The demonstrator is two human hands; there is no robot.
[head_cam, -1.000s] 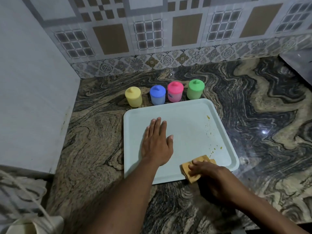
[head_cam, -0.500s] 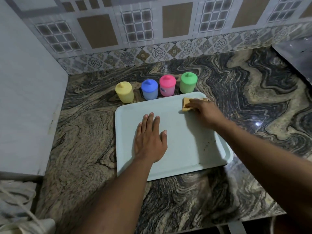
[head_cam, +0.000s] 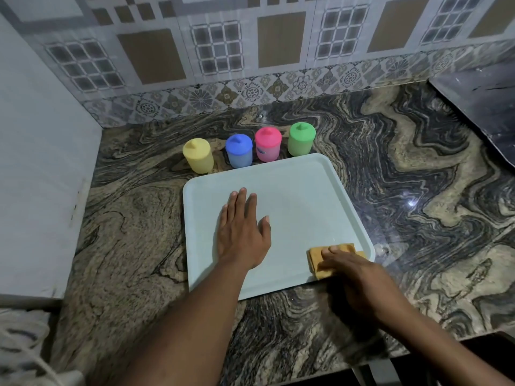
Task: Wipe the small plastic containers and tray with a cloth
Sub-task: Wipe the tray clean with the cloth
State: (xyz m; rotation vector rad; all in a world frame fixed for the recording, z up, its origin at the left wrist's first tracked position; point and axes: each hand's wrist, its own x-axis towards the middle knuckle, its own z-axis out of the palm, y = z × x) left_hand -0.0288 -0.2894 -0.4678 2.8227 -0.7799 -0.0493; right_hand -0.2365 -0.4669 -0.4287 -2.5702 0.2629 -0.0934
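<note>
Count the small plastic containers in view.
4, in a row on the counter behind the tray's far edge: yellow container leftmost, then blue container, pink container, and green container rightmost. None looks hidden.

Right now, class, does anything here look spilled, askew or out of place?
Nothing spilled: the tray looks clean and all four containers stand upright, lidded. Only the yellow container sits slightly apart from the row, and the tray lies a little turned on the counter.

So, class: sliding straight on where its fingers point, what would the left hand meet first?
The left hand would likely meet the far rim of the tray first, then the blue container behind it.
</note>
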